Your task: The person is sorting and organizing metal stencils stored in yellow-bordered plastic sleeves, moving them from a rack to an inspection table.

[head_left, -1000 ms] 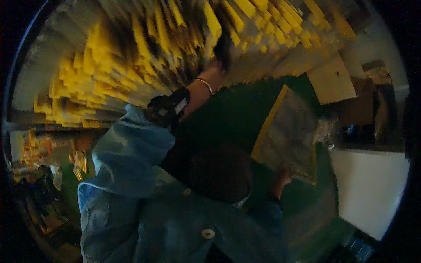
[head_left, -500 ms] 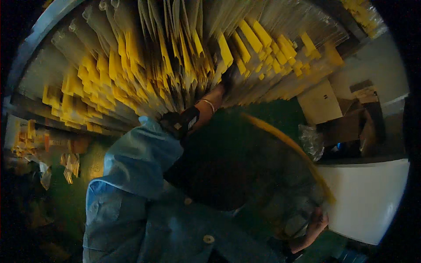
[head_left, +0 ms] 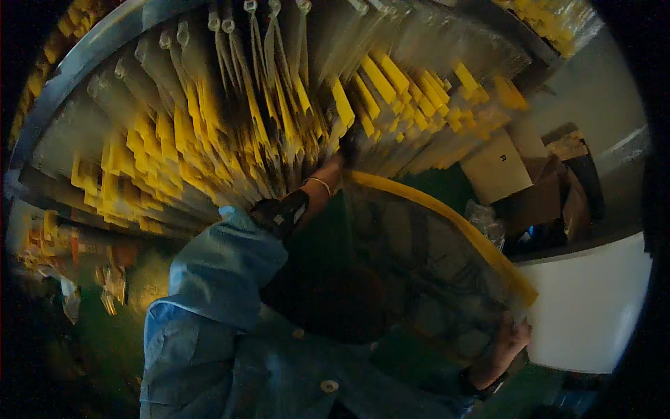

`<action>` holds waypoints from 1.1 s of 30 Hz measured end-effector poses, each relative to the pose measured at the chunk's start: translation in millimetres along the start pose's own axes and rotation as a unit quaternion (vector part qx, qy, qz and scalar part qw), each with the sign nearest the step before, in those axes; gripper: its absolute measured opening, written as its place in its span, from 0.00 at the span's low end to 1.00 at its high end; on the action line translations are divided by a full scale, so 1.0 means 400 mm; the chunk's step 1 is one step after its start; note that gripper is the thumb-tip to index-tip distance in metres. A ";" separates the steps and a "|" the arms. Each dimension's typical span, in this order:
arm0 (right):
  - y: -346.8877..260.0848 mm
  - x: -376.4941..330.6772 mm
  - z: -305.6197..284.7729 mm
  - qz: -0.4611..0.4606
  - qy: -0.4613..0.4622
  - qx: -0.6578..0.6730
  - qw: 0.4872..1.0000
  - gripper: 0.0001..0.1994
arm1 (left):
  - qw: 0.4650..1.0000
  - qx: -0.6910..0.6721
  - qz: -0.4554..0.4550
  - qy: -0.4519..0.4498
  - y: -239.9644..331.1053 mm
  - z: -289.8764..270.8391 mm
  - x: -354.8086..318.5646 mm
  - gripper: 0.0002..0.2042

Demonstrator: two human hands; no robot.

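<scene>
My left hand, with a bracelet and a dark wristband, reaches up to the hanging clear plastic pieces with yellow strips. Its fingers are lost in shadow among them, so their grip is hidden. A large see-through plastic sheet with a yellow band along its edge stretches in front of me, down to the right. The upper end of its band lies beside my left hand. At the lower end my right hand is closed on the sheet's corner, just below the band.
Above, many pieces hang in dense rows by looped tops under a curved-looking metal rail. Right of them are an open cardboard box, crumpled clear plastic and a white panel. More yellow-edged items hang at left.
The sheet's yellow band has swung up and left, its upper end now beside my left hand. My right hand has moved slightly right. The hanging rows sit a little further left in view.
</scene>
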State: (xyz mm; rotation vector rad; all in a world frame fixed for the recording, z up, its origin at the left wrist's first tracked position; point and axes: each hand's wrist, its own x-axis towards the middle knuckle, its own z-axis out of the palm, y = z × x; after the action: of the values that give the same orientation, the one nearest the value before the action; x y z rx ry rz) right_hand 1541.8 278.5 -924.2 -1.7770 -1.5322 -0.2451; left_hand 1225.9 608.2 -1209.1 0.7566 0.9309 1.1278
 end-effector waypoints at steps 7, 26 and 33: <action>-0.059 -0.017 -0.064 0.078 0.039 0.138 0.987 0.05 | 0.982 -0.175 -0.067 0.004 0.093 0.107 -0.065 0.17; -0.239 0.025 0.756 -0.087 -0.042 0.226 0.969 0.13 | 0.997 0.061 -0.005 0.045 0.116 0.075 -0.123 0.16; -0.307 0.053 0.950 -0.098 -0.046 0.062 0.992 0.06 | 0.987 0.146 0.003 0.062 0.105 0.047 -0.147 0.16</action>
State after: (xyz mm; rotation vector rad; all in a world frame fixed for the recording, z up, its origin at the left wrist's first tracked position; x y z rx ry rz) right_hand 1312.6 538.9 -1123.0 -1.5620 -1.7516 -0.1612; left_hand 1217.0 561.9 -1150.8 0.9341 1.2170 1.0642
